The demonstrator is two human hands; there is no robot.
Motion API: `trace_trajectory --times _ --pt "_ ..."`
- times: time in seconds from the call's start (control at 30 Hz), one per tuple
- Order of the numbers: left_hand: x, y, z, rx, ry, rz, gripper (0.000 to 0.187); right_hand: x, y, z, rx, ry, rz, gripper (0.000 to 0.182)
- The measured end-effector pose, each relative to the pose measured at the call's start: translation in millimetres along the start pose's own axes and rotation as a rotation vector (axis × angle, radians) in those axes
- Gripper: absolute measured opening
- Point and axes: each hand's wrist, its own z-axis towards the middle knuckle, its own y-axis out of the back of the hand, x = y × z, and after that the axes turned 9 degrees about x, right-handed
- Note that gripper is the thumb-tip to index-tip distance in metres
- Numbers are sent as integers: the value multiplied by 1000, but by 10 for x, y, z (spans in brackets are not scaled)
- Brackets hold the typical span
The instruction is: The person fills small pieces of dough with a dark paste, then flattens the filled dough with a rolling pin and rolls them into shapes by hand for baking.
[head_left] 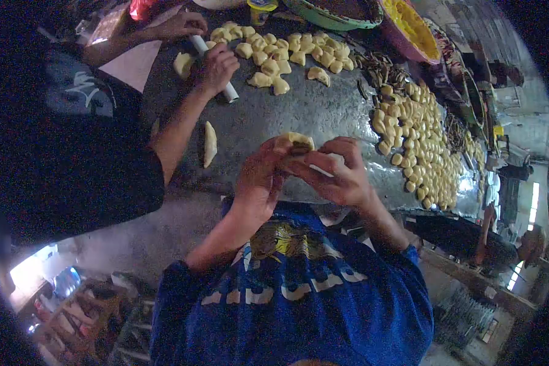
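Note:
Above the near edge of the dark metal table (293, 116), my left hand (259, 177) is closed round one side of a pale dough piece (294, 138) with a brown filling showing in it. Close against it from the right, my right hand (338, 174) has its fingers bent, with a thin pale-edged tool (320, 169) between them. The tool's tip is near the filling, partly hidden by my fingers. On the table to the left lies a long flat strip of dough (210, 144).
At the left a co-worker's hands press a white rolling pin (215, 67) beside flattened dough (183, 64). Dough lumps (271, 55) lie at the back, many small round pieces (418, 134) at the right. Dark filling strips (381, 68), a green basin (335, 23) and a pink-rimmed basin (430, 58) stand behind.

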Motion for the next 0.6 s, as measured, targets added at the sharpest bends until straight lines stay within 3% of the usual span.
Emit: trace_trajectory --times 0.07,0.13,0.17,0.23,0.27,0.37,0.47,0.57,0.6 --pt "12 50 -3 74 -7 80 31 163 31 127 -81 -88 47 35" --pt "-102 -34 -143 42 25 192 32 351 153 335 -139 -327 166 27" --pt "-149 -58 -210 27 41 250 32 421 119 374 -175 -458 382 23" --pt "-153 85 -307 142 27 62 31 544 55 408 -247 -714 819 15" --pt "-156 147 -343 199 21 -31 30 527 54 323 -92 -761 936 17" --pt "-134 205 -477 51 -87 512 28 676 11 332 32 -965 955 18" --pt "-185 228 -562 7 -7 224 27 865 -250 280 -246 -697 847 20" --pt "-161 355 -622 6 19 232 26 1104 -306 282 -255 -770 751 21" --pt "-153 411 -637 24 55 203 26 1159 -302 233 -233 -886 810 16"
